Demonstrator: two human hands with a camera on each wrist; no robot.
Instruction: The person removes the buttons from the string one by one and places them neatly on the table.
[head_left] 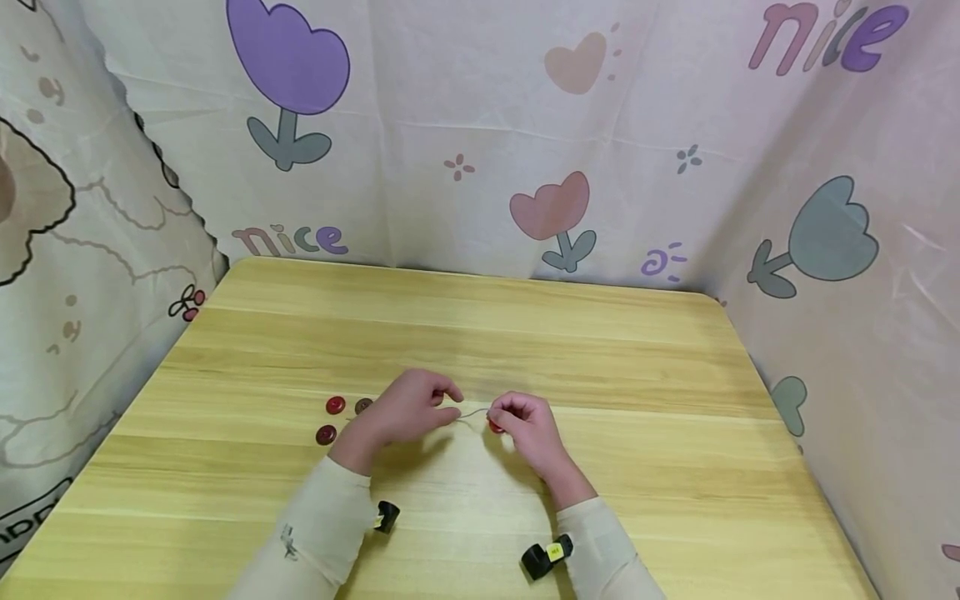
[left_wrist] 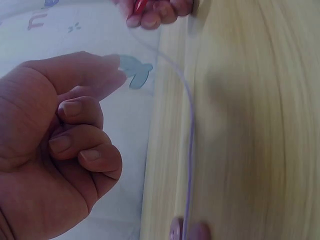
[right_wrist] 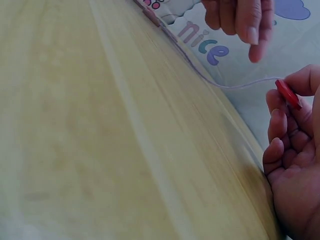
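Note:
My right hand (head_left: 528,429) pinches a red button (right_wrist: 288,95) between thumb and fingers, above the table. A thin pale string (left_wrist: 190,120) runs from that button in a loose curve toward the left; whether it passes through a hole is too small to tell. My left hand (head_left: 408,407) hovers left of the right one, thumb and index finger apart, the other fingers loosely curled and nothing between them. In the left wrist view the string passes beside this hand. Left of its wrist lie a red button (head_left: 335,405), a dark red button (head_left: 326,435) and a partly hidden brown button (head_left: 363,406).
The light wooden table (head_left: 480,333) has a patterned cloth (head_left: 450,208) hanging behind its far edge and along both sides. Black wrist cameras sit at the left sleeve (head_left: 315,525) and the right sleeve (head_left: 603,542).

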